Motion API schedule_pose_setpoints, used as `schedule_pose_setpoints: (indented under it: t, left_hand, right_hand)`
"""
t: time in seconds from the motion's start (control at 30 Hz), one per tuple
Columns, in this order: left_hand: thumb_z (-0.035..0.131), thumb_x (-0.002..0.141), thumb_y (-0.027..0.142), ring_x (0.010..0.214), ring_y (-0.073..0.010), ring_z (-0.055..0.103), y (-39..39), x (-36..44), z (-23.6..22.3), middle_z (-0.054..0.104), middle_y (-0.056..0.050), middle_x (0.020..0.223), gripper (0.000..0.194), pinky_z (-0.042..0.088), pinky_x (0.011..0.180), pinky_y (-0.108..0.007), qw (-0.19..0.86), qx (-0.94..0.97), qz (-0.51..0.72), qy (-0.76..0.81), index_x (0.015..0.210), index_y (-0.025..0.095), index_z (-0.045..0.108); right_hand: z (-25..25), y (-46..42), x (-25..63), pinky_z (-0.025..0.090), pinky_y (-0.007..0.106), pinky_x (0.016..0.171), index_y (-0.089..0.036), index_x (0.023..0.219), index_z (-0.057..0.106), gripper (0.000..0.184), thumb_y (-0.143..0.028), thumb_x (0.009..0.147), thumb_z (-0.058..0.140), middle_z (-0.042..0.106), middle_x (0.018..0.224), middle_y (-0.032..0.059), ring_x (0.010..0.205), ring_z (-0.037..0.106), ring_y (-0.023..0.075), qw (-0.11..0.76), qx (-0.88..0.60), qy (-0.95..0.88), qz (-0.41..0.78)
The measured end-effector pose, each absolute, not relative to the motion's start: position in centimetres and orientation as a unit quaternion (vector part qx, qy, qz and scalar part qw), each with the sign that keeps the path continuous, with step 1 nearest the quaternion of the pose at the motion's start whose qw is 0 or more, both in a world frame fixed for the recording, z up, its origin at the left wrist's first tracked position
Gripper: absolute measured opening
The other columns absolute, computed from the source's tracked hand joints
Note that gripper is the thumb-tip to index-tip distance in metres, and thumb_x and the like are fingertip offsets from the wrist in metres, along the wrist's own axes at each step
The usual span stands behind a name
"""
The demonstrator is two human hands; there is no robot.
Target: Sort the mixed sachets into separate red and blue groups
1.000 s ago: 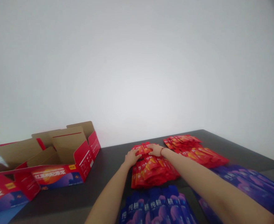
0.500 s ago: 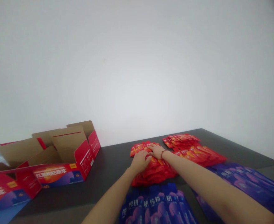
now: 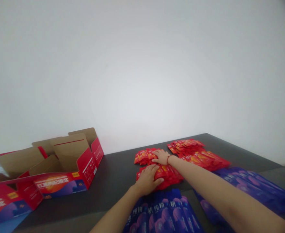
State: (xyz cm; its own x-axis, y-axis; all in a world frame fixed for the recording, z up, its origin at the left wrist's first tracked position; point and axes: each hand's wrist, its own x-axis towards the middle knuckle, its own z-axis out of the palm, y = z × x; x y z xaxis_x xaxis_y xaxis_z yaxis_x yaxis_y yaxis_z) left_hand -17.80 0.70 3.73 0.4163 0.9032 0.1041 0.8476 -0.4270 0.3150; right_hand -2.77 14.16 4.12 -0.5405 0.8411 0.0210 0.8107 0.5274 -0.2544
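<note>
Two heaps of flat red packets with orange pictures lie on the dark table. My left hand (image 3: 147,181) rests on the nearer red packets (image 3: 169,176), its fingers stretched out and its thumb apart. Just beyond it, my right hand (image 3: 162,156), with a thin red band at the wrist, lies over the edge of the farther red packets (image 3: 142,156). Its fingers point left and are extended. Part of both heaps is hidden under the hands and right forearm. Close in front, blue-purple packets (image 3: 163,213) lie overlapped in a row, partly behind my left forearm.
Right of my arm are more red packets (image 3: 187,146) and a fan of blue-purple packets (image 3: 249,186). On the left stand open red cardboard boxes (image 3: 62,186) with raised brown flaps. A white wall (image 3: 142,71) rises behind the table (image 3: 113,174).
My left hand has drawn back toward me, from between the two red heaps onto the nearer one, and its fingers have flattened. My right hand has hardly moved.
</note>
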Motion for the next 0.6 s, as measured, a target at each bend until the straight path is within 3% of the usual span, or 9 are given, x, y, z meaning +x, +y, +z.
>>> schedule_pose_setpoints:
  t: [0.23,0.43,0.5,0.6]
  left_hand:
    - [0.035,0.086,0.063,0.134,-0.0244,0.028,0.7,-18.0,3.8,0.035,-0.003,0.145,0.062,0.023,0.111,-0.04,0.155,0.824,0.142,0.526,0.136,0.027,0.038]
    - [0.025,0.094,0.042,0.121,-0.0164,0.045,4.1,-19.0,4.4,0.053,0.001,0.131,0.043,0.034,0.104,-0.027,0.117,0.794,0.211,0.558,0.123,0.027,0.052]
    - [0.031,0.092,0.038,0.127,-0.0168,0.039,6.2,-20.2,4.7,0.047,0.0,0.137,0.042,0.029,0.107,-0.027,0.069,0.748,0.204,0.627,0.129,0.025,0.047]
    - [0.047,0.085,0.04,0.136,-0.024,0.025,8.9,-22.4,4.9,0.029,-0.007,0.148,0.061,0.023,0.111,-0.035,0.056,0.701,0.174,0.689,0.14,0.02,0.031]
  right_hand:
    - [3.4,15.8,-3.8,0.03,0.054,0.099,-0.03,0.136,0.041,0.065,-0.064,0.081,0.041,0.033,0.146,0.0078,0.128,0.034,0.0344,0.067,-0.494,-0.859,0.115]
    - [3.1,16.0,-3.6,0.028,0.058,0.099,-0.032,0.136,0.04,0.065,-0.063,0.079,0.045,0.034,0.146,0.0069,0.13,0.029,0.0368,0.076,-0.492,-0.859,0.116]
    - [3.1,16.1,-3.4,0.027,0.058,0.099,-0.034,0.137,0.038,0.067,-0.06,0.077,0.049,0.033,0.146,0.0059,0.131,0.027,0.0367,0.076,-0.486,-0.863,0.117]
    - [3.1,16.3,-3.2,0.029,0.057,0.099,-0.034,0.139,0.035,0.069,-0.056,0.076,0.053,0.031,0.147,0.0048,0.13,0.029,0.0364,0.07,-0.481,-0.865,0.12]
